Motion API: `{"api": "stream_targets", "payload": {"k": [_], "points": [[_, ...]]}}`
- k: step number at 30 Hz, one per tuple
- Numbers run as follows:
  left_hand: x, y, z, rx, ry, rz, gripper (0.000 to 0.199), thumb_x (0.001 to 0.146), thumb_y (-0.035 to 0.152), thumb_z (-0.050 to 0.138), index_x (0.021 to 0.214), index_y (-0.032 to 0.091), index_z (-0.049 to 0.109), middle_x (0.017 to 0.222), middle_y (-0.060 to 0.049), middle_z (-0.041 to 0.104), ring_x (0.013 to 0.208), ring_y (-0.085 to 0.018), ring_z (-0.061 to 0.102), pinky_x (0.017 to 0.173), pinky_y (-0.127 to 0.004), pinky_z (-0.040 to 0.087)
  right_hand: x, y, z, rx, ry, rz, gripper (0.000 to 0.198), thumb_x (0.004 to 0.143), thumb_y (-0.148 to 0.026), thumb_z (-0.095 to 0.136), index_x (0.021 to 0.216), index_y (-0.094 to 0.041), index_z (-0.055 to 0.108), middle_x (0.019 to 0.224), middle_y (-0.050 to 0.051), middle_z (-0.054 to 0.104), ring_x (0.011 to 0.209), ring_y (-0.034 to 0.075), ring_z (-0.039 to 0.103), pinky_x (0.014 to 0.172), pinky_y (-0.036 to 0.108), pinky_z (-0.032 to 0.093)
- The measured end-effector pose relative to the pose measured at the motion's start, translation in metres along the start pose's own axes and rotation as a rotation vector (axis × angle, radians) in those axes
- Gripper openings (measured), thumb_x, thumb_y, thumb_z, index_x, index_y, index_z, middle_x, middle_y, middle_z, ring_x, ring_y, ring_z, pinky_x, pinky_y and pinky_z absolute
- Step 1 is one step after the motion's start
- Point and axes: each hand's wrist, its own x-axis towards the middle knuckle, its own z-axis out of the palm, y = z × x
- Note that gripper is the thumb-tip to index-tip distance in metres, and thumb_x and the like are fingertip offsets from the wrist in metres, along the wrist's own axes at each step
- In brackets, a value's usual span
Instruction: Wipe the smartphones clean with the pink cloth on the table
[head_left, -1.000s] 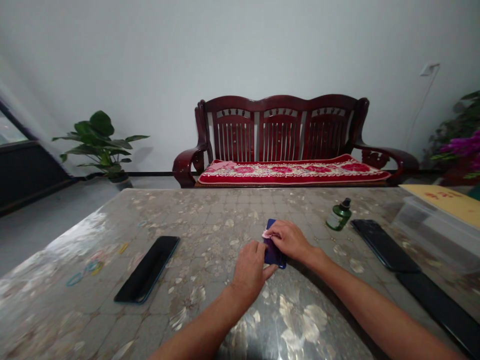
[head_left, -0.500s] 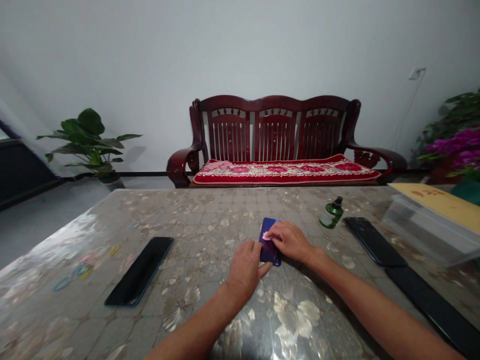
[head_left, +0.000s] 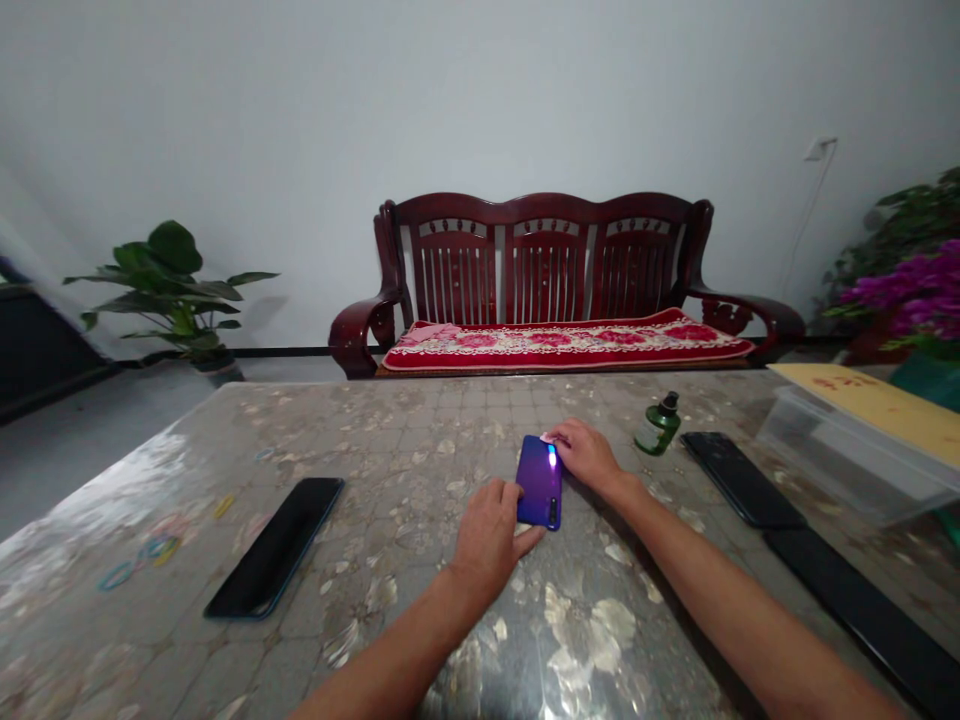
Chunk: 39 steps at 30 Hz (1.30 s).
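Observation:
A purple-blue phone [head_left: 535, 485] lies back side up on the table, its camera strip toward me at the lower right. My left hand [head_left: 487, 528] grips it, fingers at the left edge and thumb along the near edge. At the far right corner of the phone, my right hand [head_left: 589, 456] is closed on a small pale pink cloth [head_left: 548, 437], mostly hidden under the fingers. The cloth touches the phone's back near the far edge.
A black phone [head_left: 277, 548] lies to the left, near colourful rubber bands [head_left: 154, 550]. On the right are a green pump bottle [head_left: 658, 426], a dark phone [head_left: 739, 480], another dark phone [head_left: 862, 600] and a clear plastic box [head_left: 840, 455]. A wooden bench [head_left: 544, 215] stands beyond the table [head_left: 405, 430].
My right hand has moved the cloth from the middle of the phone's back up to its far right corner, uncovering the back. My left hand stays on the phone.

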Motion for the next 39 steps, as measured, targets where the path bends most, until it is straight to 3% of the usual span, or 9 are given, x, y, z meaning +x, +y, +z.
{"api": "stream_targets", "payload": {"k": [4, 10, 13, 17, 21, 24, 29, 34, 39], "points": [[0.000, 0.006, 0.000, 0.062, 0.062, -0.014, 0.054, 0.074, 0.052, 0.077, 0.113, 0.019, 0.058, 0.107, -0.008, 0.062, 0.100, -0.029, 0.059, 0.090, -0.042, 0.046, 0.001, 0.002, 0.004, 0.026, 0.015, -0.011, 0.024, 0.090, -0.014, 0.055, 0.100, -0.021, 0.075, 0.102, 0.005, 0.072, 0.098, 0.018, 0.065, 0.084, 0.024, 0.044], [0.002, 0.017, 0.006, 0.054, 0.101, -0.032, 0.080, 0.067, 0.057, 0.079, 0.130, 0.019, 0.051, 0.126, -0.013, 0.056, 0.112, -0.033, 0.054, 0.097, -0.047, 0.043, -0.001, -0.005, 0.003, -0.007, 0.010, 0.015, 0.024, 0.089, -0.015, 0.054, 0.098, -0.022, 0.075, 0.101, 0.005, 0.072, 0.096, 0.017, 0.064, 0.082, 0.024, 0.043], [0.001, 0.020, 0.006, 0.079, 0.086, -0.049, 0.077, 0.068, 0.054, 0.079, 0.130, 0.019, 0.051, 0.131, -0.014, 0.053, 0.115, -0.034, 0.052, 0.098, -0.048, 0.043, -0.005, -0.013, 0.003, -0.003, 0.007, 0.022, 0.023, 0.090, -0.016, 0.054, 0.097, -0.021, 0.075, 0.100, 0.005, 0.071, 0.096, 0.017, 0.063, 0.082, 0.023, 0.043], [0.000, 0.023, 0.001, 0.138, 0.039, -0.051, 0.061, 0.073, 0.045, 0.077, 0.124, 0.019, 0.056, 0.120, -0.012, 0.058, 0.112, -0.032, 0.055, 0.096, -0.045, 0.045, -0.011, -0.021, 0.006, 0.001, 0.009, 0.056, 0.023, 0.090, -0.018, 0.053, 0.096, -0.021, 0.075, 0.099, 0.006, 0.071, 0.093, 0.017, 0.063, 0.077, 0.024, 0.042], [-0.002, 0.026, -0.003, 0.212, -0.010, -0.014, 0.065, 0.079, 0.035, 0.074, 0.136, 0.015, 0.049, 0.117, -0.013, 0.061, 0.106, -0.031, 0.058, 0.093, -0.044, 0.049, -0.011, -0.020, 0.008, 0.053, 0.022, 0.098, 0.022, 0.088, -0.019, 0.055, 0.094, -0.022, 0.076, 0.097, 0.006, 0.072, 0.089, 0.018, 0.064, 0.074, 0.025, 0.042], [-0.003, 0.024, -0.002, 0.247, -0.046, 0.022, 0.067, 0.081, 0.027, 0.071, 0.141, 0.013, 0.045, 0.119, -0.015, 0.061, 0.106, -0.030, 0.061, 0.093, -0.043, 0.051, -0.009, -0.015, 0.012, 0.180, 0.059, 0.147, 0.020, 0.087, -0.022, 0.058, 0.090, -0.022, 0.077, 0.093, 0.005, 0.073, 0.085, 0.018, 0.065, 0.073, 0.026, 0.043], [0.001, 0.015, -0.007, 0.241, -0.123, 0.044, 0.061, 0.086, 0.016, 0.059, 0.143, 0.010, 0.041, 0.135, -0.020, 0.056, 0.121, -0.030, 0.057, 0.101, -0.041, 0.048, -0.009, -0.006, 0.020, 0.495, 0.207, 0.175, 0.019, 0.084, -0.031, 0.061, 0.087, -0.021, 0.076, 0.087, 0.004, 0.075, 0.081, 0.019, 0.067, 0.074, 0.028, 0.048], [0.007, 0.007, -0.024, 0.123, -0.141, -0.006, 0.043, 0.092, 0.011, 0.043, 0.134, 0.017, 0.049, 0.120, -0.012, 0.068, 0.108, -0.023, 0.067, 0.092, -0.031, 0.051, -0.019, -0.017, 0.016, 0.572, 0.413, -0.017, 0.020, 0.085, -0.029, 0.057, 0.088, -0.020, 0.075, 0.089, 0.006, 0.072, 0.084, 0.019, 0.066, 0.077, 0.029, 0.051], [0.012, 0.002, -0.037, 0.089, -0.202, -0.075, 0.044, 0.096, 0.013, 0.038, 0.138, 0.020, 0.047, 0.115, -0.013, 0.072, 0.099, -0.026, 0.072, 0.079, -0.032, 0.052, -0.035, -0.041, 0.007, 0.475, 0.315, -0.357, 0.026, 0.090, -0.017, 0.051, 0.100, -0.024, 0.074, 0.099, 0.006, 0.072, 0.096, 0.019, 0.064, 0.090, 0.032, 0.050]]}}
